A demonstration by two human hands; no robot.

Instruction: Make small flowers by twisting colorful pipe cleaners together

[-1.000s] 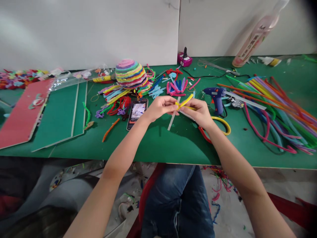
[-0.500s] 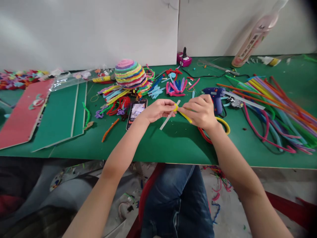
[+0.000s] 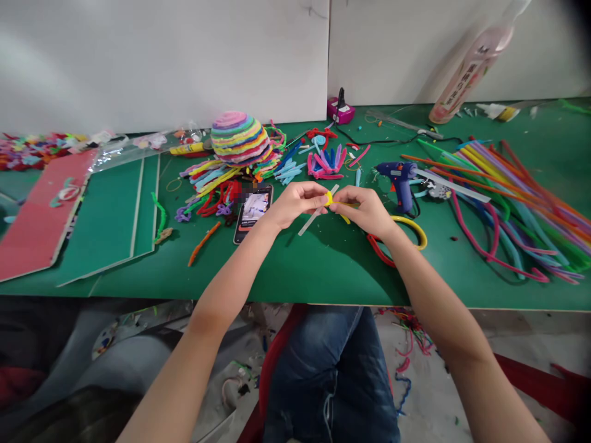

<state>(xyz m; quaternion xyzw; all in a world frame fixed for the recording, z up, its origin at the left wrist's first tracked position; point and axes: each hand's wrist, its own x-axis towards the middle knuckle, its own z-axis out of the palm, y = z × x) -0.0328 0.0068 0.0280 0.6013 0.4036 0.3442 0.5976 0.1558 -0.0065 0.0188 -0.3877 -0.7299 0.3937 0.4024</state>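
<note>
Over the front middle of the table, my left hand (image 3: 295, 206) pinches a translucent whitish stick (image 3: 307, 226), which looks like a glue stick, slanting below the fingers. A yellow pipe cleaner (image 3: 329, 198) is wound round that stick at my left fingertips. My right hand (image 3: 368, 212) has thumb and fingers closed on the loose part of the pipe cleaner, just right of the coil. A short yellow end pokes out below the right fingers. Under my right wrist lie scissors with a red and yellow handle (image 3: 418, 229), partly covered by the arm.
Left of my hands are a phone (image 3: 252, 212) and a striped, multicoloured ball shape (image 3: 240, 140). A blue glue gun (image 3: 401, 184) stands to the right, beside a spread of long pipe cleaners (image 3: 517, 197). A pink bottle (image 3: 471, 74) leans at the back right.
My right hand has turned and lowered, its fingers now closer to the coil. Less of the pipe cleaner's loose yellow end shows. My left hand keeps its hold.
</note>
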